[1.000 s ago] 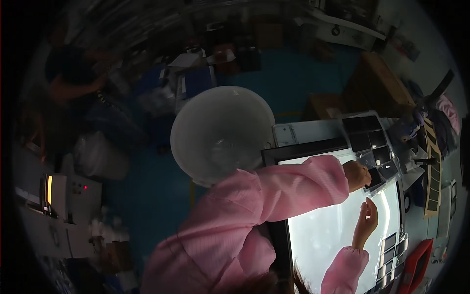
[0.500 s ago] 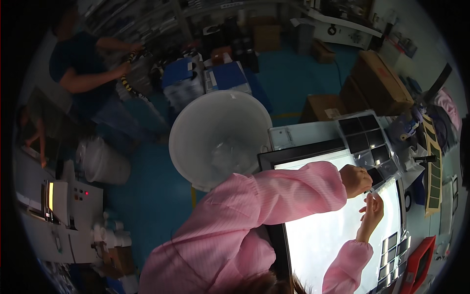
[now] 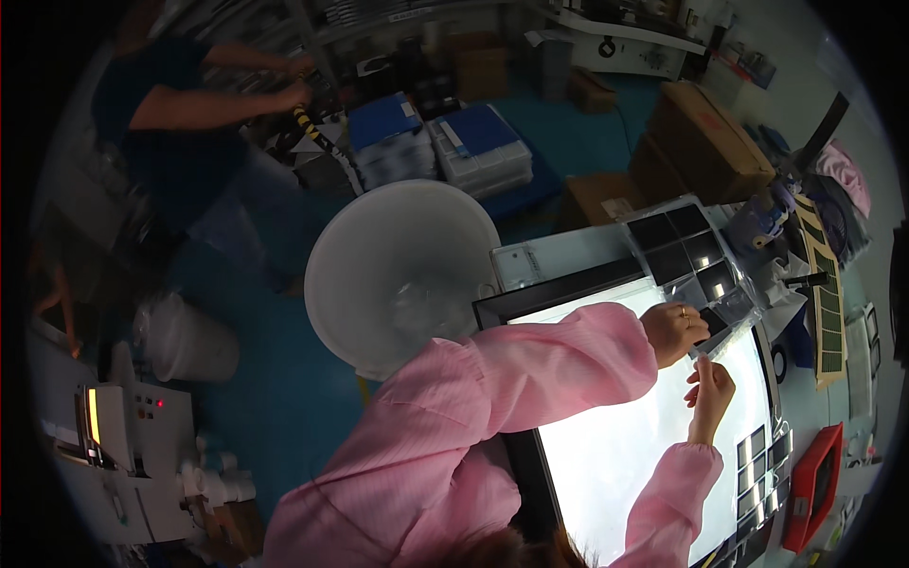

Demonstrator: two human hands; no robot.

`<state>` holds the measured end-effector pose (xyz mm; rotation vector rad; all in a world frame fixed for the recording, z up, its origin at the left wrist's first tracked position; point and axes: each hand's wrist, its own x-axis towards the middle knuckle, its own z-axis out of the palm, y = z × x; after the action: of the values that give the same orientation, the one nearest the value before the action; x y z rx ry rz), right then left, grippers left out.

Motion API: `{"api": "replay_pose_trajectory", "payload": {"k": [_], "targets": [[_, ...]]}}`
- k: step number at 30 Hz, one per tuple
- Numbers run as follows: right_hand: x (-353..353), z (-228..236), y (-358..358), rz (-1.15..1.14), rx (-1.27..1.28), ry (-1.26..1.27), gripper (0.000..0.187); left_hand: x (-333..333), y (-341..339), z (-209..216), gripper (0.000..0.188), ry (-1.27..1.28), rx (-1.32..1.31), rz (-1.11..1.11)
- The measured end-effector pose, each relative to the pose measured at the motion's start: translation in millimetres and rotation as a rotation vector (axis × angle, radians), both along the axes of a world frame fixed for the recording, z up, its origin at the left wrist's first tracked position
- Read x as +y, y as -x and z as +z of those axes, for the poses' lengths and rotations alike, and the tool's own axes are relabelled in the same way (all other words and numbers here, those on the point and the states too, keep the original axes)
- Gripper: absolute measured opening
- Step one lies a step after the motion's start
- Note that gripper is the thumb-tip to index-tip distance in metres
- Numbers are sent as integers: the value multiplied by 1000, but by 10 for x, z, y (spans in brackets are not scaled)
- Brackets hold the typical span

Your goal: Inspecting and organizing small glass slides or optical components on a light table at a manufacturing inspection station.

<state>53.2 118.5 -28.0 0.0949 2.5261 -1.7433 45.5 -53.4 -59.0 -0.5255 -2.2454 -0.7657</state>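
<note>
My left hand [image 3: 674, 333], in a pink sleeve, reaches across the glowing white light panel [image 3: 606, 445]. Its fingers are curled together at the near edge of a clear plastic tray [image 3: 717, 346] holding dark rectangular panels [image 3: 689, 221]. What those fingers grip is hidden. Just below, my right hand [image 3: 710, 390] is raised over the lit surface, thumb and forefinger pinched beside the tray's near corner. Whatever is between them is too small to make out. A second clear tray with dark panels [image 3: 755, 469] lies at the light panel's right edge.
A large white bin [image 3: 327, 284] stands left of the bench. A red tray [image 3: 812, 488] lies on the right, near a yellowish slotted strip [image 3: 829, 331]. Cardboard boxes [image 3: 705, 142] and blue-topped stacks [image 3: 488, 133] stand beyond. Another person [image 3: 180, 123] holds a striped pole at far left.
The whole view has shifted, so bench and bin appear farther left. Both my hands stay at the tray's near corner. The other person's arms and striped pole have moved right.
</note>
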Motion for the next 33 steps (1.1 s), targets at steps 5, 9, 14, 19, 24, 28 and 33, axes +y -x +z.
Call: {"api": "replay_pose_trajectory", "payload": {"k": [5,9,14,19,24,28,33], "targets": [[4,40,-70,-34,4,-69,33,-75,56,-15,40,162,-152,151],[17,14,-97,-28,31,-138,33,-113,84,34,37,265,-319,135],[50,-59,-125,-67,74,-155,32,-221,229,238,27,-302,-255,65],[72,-125,40,-34,81,-199,30,-652,252,750,57,-1168,-13,-34],[2,32,-8,-52,93,-300,33,-855,-75,1141,83,-1069,132,103],[126,-170,27,-86,247,-483,44,-693,-229,1282,85,-950,69,241],[208,-133,-316,5,349,-479,51,-772,-591,1352,77,-936,-2,35]]}}
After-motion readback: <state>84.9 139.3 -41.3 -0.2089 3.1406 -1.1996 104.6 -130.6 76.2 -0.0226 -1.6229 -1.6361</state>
